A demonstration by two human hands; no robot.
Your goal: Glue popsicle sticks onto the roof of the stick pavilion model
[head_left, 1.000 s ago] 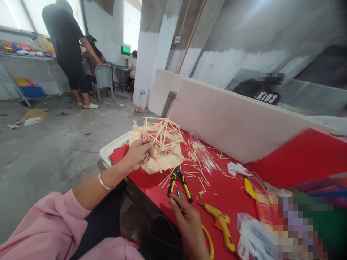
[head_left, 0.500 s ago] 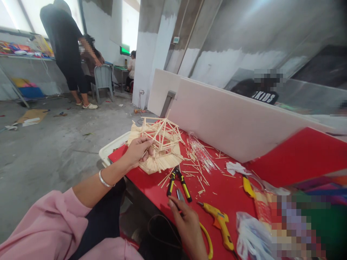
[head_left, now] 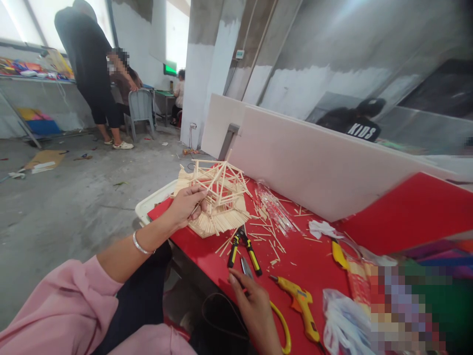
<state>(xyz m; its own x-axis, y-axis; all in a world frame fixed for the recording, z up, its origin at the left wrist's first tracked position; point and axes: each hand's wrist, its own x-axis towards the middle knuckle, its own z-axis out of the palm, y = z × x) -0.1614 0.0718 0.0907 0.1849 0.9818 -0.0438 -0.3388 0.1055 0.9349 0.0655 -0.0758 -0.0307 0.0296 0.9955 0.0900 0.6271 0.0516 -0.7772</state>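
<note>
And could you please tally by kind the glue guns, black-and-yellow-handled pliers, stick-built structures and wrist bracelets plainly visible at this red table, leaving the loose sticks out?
Yellow glue gun: 1
Black-and-yellow-handled pliers: 1 pair
Stick-built structure, taken as one piece: 1
Silver-coloured bracelet: 1
Total: 4

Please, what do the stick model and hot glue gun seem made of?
The stick model is probably bare wood, matt: it looks pale and unpainted. The hot glue gun is likely smooth, hard plastic, from its yellow, moulded look.
</note>
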